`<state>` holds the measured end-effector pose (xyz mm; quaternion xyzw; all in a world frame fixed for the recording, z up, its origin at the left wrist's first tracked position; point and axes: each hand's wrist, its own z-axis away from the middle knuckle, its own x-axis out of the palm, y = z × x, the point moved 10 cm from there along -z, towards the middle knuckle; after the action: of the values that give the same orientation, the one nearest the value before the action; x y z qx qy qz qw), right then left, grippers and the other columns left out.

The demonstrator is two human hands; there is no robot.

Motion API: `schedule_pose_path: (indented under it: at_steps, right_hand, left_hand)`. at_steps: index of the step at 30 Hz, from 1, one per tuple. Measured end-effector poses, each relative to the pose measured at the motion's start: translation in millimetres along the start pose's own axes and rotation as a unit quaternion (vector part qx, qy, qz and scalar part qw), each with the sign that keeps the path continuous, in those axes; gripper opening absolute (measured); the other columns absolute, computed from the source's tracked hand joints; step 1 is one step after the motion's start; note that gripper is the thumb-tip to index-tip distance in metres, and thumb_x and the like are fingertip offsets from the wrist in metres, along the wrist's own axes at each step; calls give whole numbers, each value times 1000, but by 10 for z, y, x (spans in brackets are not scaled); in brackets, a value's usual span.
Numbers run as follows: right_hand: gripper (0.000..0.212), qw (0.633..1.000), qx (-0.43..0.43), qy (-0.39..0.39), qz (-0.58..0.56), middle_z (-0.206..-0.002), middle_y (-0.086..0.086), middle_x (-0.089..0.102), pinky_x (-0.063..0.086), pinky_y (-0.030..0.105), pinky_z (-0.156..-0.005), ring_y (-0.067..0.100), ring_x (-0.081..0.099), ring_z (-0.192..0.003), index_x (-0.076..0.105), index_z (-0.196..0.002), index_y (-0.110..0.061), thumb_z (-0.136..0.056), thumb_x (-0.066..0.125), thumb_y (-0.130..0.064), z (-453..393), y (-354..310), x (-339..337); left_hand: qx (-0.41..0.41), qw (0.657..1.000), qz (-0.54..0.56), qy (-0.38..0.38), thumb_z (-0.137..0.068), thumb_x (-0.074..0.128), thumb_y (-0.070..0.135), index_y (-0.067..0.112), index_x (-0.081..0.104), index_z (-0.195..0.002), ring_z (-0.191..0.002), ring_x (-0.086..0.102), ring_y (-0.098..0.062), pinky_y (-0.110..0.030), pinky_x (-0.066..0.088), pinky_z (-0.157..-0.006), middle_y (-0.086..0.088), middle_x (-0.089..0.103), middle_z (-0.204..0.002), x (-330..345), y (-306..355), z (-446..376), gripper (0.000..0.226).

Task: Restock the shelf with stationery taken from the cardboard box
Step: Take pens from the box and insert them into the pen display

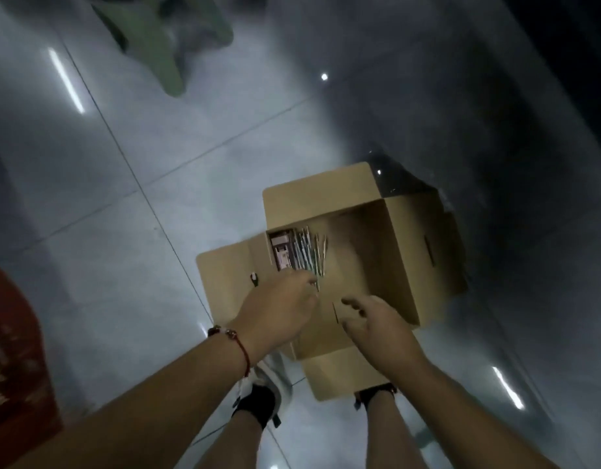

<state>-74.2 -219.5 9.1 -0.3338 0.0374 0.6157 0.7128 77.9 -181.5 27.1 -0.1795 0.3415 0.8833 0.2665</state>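
Observation:
An open cardboard box stands on the tiled floor, flaps spread outward. Inside, along its left wall, lie several thin pens beside a flat pinkish packet. My left hand reaches over the box's near left edge, its fingers curled at the near ends of the pens; whether they grip one is unclear. My right hand hovers above the box's near edge with fingers loosely spread, holding nothing.
Glossy grey floor tiles surround the box. A red object sits at the left edge, and a green shape lies at the top. My shoes stand just behind the box's near flap. The right side is dark.

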Motion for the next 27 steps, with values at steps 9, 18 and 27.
schedule_pose_path:
  at_steps: [9, 18, 27]
  right_hand:
    - [33, 993, 96, 7, -67, -85, 15, 63, 44, 37, -72, 33, 62, -87, 57, -63, -19, -94, 58, -29, -2847, 1533, 894]
    - [36, 996, 56, 66, -3, -67, 6, 59, 30, 25, -49, 23, 61, -67, 65, -75, -11, -87, 68, -45, -3792, 1594, 1513]
    - [23, 995, 16, 95, 19, -97, 8, 64, 38, 27, -64, 24, 62, -91, 61, -101, -13, -88, 70, -29, -3775, 1594, 1284]
  left_hand:
    - [-225, 957, 148, 110, -89, 53, 47, 23, 60, -115, -82, 66, -23, -38, 57, -71, -1, 66, -96, 2035, -1453, -2124, 35]
    - [-293, 936, 105, 164, -96, 56, 31, 9, 48, -131, -96, 65, -26, -32, 51, -74, -8, 66, -110, 2541, -2019, -2756, 42]
    - [-270, 935, 213, 89, -98, 50, 25, 15, 59, -112, -86, 60, -21, -35, 51, -73, -4, 65, -99, 2828, -1826, -2904, 19]
